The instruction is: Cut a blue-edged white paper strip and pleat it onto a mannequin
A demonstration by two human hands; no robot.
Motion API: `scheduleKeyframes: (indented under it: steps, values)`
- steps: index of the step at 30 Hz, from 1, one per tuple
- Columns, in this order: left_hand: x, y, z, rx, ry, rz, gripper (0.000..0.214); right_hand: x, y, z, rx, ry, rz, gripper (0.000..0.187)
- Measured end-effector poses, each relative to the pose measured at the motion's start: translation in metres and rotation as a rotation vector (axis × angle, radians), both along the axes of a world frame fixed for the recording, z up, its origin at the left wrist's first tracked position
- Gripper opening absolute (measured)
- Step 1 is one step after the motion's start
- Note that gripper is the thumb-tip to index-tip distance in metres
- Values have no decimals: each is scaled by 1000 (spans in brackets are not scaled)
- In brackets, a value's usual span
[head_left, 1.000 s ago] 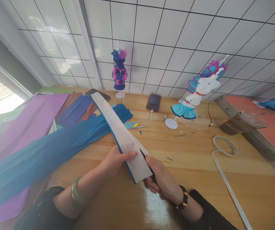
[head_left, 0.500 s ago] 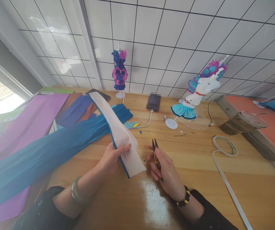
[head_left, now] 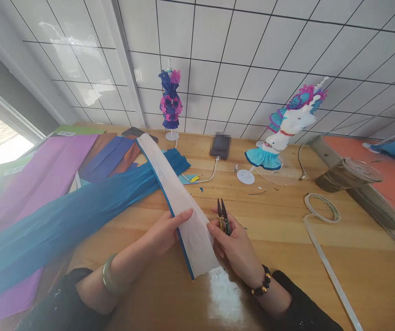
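a person works at a wooden table (head_left: 273,280), a pale strip (head_left: 175,186) slanting between their two hands, its far end lying over a length of blue crepe paper (head_left: 80,209). the left hand (head_left: 166,230) grips the strip at about its middle, thumb pressed flat on the pale face and fingers curled beneath (mostly hidden). the right hand (head_left: 234,243) sets its thumb at the opposite long edge, seemingly pinching it, though the fingers behind cannot be made out; the same hand keeps a pair of small snips (head_left: 222,218) tucked in its fingers, blades parted and pointing away from the body.

as to how far things have got, a narrow blue border (head_left: 185,257) runs down the long edge by the left hand, so that side looks finished. the other long edge shows no blue, and the near end is slightly ragged.

farther back, one small dress form (head_left: 171,103) stands fully dressed, while a tilted form (head_left: 291,123) has a turquoise skirt (head_left: 263,158) with a blue hem but a largely bare white torso. a tape roll (head_left: 335,216) lies partly unwound at the right, and a few blue scraps (head_left: 201,189) dot the wood.
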State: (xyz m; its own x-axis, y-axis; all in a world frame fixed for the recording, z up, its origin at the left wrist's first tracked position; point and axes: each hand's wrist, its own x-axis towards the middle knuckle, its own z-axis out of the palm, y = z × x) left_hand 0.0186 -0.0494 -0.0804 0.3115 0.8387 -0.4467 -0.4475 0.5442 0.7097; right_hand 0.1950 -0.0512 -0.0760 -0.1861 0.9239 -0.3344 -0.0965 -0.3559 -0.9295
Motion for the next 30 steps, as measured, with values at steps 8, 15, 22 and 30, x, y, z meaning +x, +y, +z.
scheduleKeyframes:
  steps: [8, 15, 22, 30]
  values:
    - [2, 5, 6, -159, 11, 238, 29, 1, 3, 1, 29, -82, -61, 53]
    - [1, 8, 7, -205, -32, 289, 27, 5, 5, 0, 44, -63, -80, 47]
    - [-7, 15, 7, -136, -48, 294, 36, 10, 4, 9, 14, -62, 201, 50]
    - [-15, 18, 10, -96, -51, 316, 46, 10, 1, 8, -156, -103, 420, 47]
